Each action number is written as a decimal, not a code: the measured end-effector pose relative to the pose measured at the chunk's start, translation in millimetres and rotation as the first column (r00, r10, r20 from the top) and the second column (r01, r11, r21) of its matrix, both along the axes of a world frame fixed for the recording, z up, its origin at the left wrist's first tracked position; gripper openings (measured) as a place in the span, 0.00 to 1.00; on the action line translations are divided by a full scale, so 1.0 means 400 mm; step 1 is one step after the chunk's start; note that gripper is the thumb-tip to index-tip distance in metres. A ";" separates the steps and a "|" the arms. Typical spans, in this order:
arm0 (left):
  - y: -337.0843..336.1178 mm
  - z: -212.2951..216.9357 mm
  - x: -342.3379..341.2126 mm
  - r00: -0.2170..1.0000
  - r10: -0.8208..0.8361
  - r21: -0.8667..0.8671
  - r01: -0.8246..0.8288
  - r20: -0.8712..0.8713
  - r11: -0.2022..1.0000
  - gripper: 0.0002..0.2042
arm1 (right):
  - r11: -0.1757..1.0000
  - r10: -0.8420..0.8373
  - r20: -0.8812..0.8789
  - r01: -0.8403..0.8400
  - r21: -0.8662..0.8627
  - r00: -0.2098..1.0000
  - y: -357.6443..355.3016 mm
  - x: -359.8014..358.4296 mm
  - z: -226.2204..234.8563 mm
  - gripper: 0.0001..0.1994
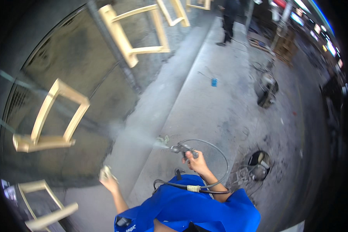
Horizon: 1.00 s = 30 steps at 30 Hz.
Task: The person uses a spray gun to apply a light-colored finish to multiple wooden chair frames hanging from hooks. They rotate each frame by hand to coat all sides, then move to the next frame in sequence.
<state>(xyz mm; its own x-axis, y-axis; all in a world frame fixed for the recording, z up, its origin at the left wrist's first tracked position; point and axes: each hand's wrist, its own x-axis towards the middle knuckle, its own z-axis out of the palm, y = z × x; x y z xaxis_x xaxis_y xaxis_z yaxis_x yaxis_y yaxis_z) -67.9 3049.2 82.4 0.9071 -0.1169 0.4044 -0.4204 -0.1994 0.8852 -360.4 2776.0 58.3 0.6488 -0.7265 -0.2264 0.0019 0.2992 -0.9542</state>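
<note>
My right hand (196, 163) is closed round the handle of a spray gun (180, 148), its nozzle pointing left. A pale mist (139, 136) leaves the nozzle and spreads toward a light wooden frame (76, 120). From the gun a dark hose (223, 158) loops round to the right and back across my blue clothing (189, 207). Lower left, my left hand (107, 180) is closed on a small pale, cloth-like piece (107, 170); blur hides exactly what it is. This hand is apart from the frames.
Beyond the mist stands a larger wooden frame (121, 36); another (50, 210) is at lower left. A dark post (114, 46) rises between frames. Round, dirty equipment (267, 89) and a black round container (259, 164) sit on the right. A person (229, 21) stands far ahead.
</note>
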 end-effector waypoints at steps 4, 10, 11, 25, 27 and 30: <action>-0.078 -0.158 -0.134 0.929 -0.075 0.016 0.087 -0.362 0.996 0.22 | 0.993 0.026 -0.039 -0.030 -0.112 0.999 -0.023 0.008 0.023 0.18; -0.120 -0.077 -0.068 0.934 -0.219 -0.101 0.198 -0.283 0.975 0.21 | 0.958 0.076 -0.018 -0.078 -0.278 0.997 -0.018 0.014 0.110 0.24; -0.119 -0.063 -0.048 0.940 -0.222 -0.115 0.198 -0.260 0.974 0.21 | 0.943 0.077 0.016 -0.067 -0.326 0.997 0.000 0.001 0.122 0.25; -0.037 -0.108 -0.107 0.658 -0.495 -0.166 0.497 -0.568 0.852 0.09 | 0.943 0.075 -0.306 -0.167 -0.287 0.949 0.347 -0.154 0.166 0.27; 0.004 -0.149 -0.145 0.606 -0.513 -0.185 0.520 -0.608 0.834 0.10 | 0.936 0.079 -0.348 -0.190 -0.297 0.934 0.404 -0.188 0.153 0.27; 0.060 -0.205 -0.191 0.522 -0.539 -0.216 0.556 -0.661 0.803 0.11 | 0.923 0.067 -0.404 -0.210 -0.321 0.912 0.472 -0.232 0.149 0.29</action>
